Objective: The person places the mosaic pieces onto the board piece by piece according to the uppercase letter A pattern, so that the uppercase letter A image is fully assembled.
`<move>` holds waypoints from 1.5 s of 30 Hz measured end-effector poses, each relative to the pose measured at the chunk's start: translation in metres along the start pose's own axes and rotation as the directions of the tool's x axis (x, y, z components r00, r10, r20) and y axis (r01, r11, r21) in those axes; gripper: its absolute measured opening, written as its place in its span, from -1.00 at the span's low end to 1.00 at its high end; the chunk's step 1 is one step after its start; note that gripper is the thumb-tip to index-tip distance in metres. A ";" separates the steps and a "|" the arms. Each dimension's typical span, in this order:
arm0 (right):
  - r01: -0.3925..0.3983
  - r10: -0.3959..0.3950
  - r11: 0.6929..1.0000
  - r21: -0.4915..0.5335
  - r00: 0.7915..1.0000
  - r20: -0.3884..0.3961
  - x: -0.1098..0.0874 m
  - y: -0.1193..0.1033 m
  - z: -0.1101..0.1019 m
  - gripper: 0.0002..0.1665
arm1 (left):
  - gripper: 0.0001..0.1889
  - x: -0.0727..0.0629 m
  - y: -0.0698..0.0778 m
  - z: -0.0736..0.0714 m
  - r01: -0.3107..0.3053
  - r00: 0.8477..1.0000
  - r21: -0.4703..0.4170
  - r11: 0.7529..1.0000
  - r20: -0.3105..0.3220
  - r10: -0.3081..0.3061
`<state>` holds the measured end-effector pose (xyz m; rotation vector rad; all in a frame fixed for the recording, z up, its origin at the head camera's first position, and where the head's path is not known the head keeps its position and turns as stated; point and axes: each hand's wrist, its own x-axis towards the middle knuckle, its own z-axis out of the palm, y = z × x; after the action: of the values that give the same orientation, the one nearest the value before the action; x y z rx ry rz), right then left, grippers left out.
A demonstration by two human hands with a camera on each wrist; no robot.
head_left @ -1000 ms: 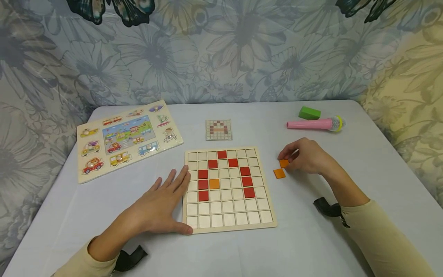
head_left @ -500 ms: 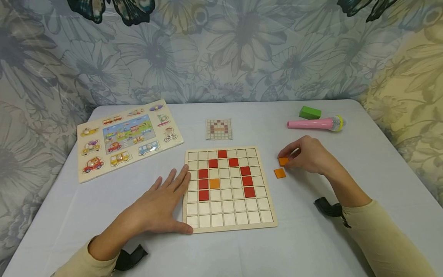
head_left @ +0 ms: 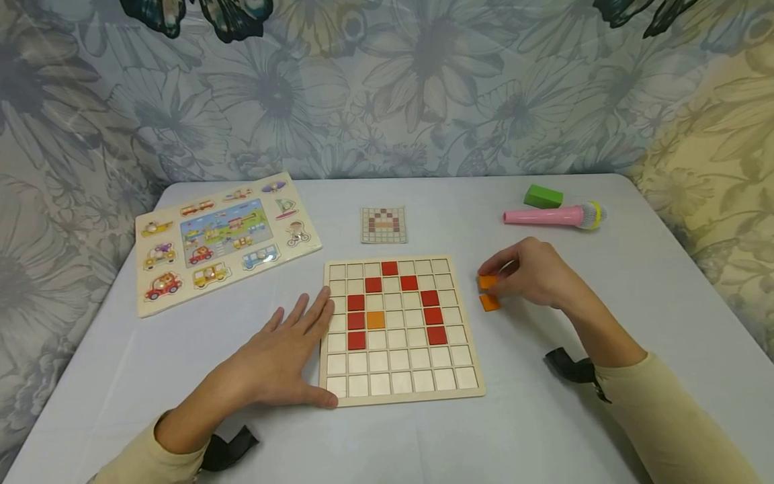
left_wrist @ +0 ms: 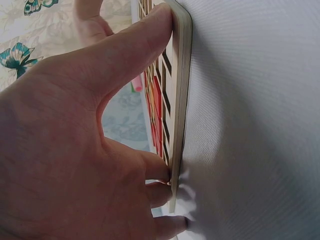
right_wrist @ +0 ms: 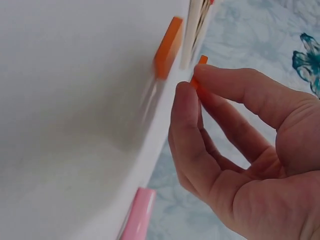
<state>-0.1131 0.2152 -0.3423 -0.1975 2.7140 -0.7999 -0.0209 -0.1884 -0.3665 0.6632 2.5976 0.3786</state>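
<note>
A pale wooden grid board [head_left: 399, 361] lies in front of me, with several red square tiles [head_left: 357, 341] and one orange tile [head_left: 375, 320] in its cells. My left hand [head_left: 272, 366] rests along its left edge, fingers spread and straight; the left wrist view has the thumb on the board's corner [left_wrist: 181, 95]. To the right of the board, my right hand [head_left: 535, 275] pinches an orange square tile [right_wrist: 202, 60] between thumb and fingers. A second orange tile [head_left: 490, 303] lies on the cloth just below that hand.
Beyond the board lies a small pattern card [head_left: 383, 225] with a grid. A vehicle picture puzzle [head_left: 227, 245] is at the back left. At the back right are a pink toy microphone [head_left: 547, 216] and a green block [head_left: 543, 196]. A flowered cloth hangs behind.
My right hand has shifted slightly left with the pinched orange tile, which now overlaps the other orange tile in the head view. My left hand stays on the board's edge.
</note>
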 end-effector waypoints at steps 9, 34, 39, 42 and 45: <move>0.021 -0.022 0.999 0.038 0.999 0.026 -0.004 -0.021 0.012 -0.72 | 0.42 0.002 0.001 0.000 -0.001 1.000 0.000 1.000 0.009 0.001; 0.186 -0.203 0.974 0.129 0.970 0.133 0.006 -0.074 0.057 -0.77 | 0.43 0.002 0.001 0.000 0.001 1.000 -0.015 1.000 0.001 -0.001; 0.212 -0.232 0.968 0.133 0.960 0.158 0.008 -0.081 0.064 -0.75 | 0.39 0.001 0.000 -0.002 -0.008 1.000 -0.030 1.000 0.011 0.008; 0.224 -0.246 0.965 0.140 0.955 0.165 0.008 -0.085 0.067 -0.75 | 0.35 0.000 -0.001 -0.003 -0.018 1.000 -0.036 0.999 0.017 0.019; 0.236 -0.258 0.962 0.135 0.951 0.170 0.008 -0.089 0.069 -0.75 | 0.33 0.000 -0.002 -0.004 -0.023 1.000 -0.036 0.999 0.020 0.024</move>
<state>-0.0941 0.1040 -0.3510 -0.5670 2.4895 -0.9502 -0.0233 -0.1907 -0.3631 0.6826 2.5593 0.4227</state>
